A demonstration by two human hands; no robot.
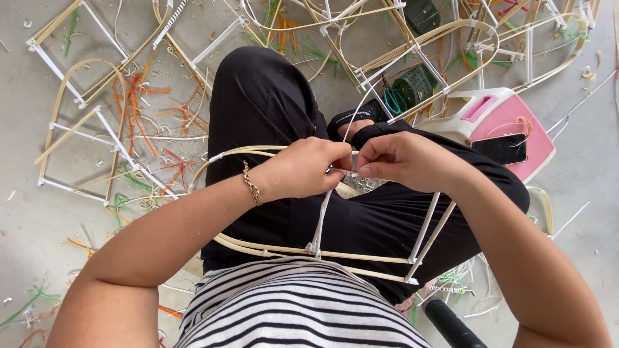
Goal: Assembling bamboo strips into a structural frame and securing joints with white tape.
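Finished pale cane frames with white bindings [84,122] lie on the grey concrete floor [26,212] at the left, among orange and green offcuts. Over the person's black-trousered lap rests a half-built frame of pale cane strips and white rods [322,248]. The left hand [308,169], a gold chain bracelet [251,183] at its wrist, pinches a white binding at the frame's upper joint; the right hand [405,160] touches it fingertip to fingertip, gripping the same joint. A pink-and-white plastic stool [509,125] carrying a dark phone [500,148] stands just to the right.
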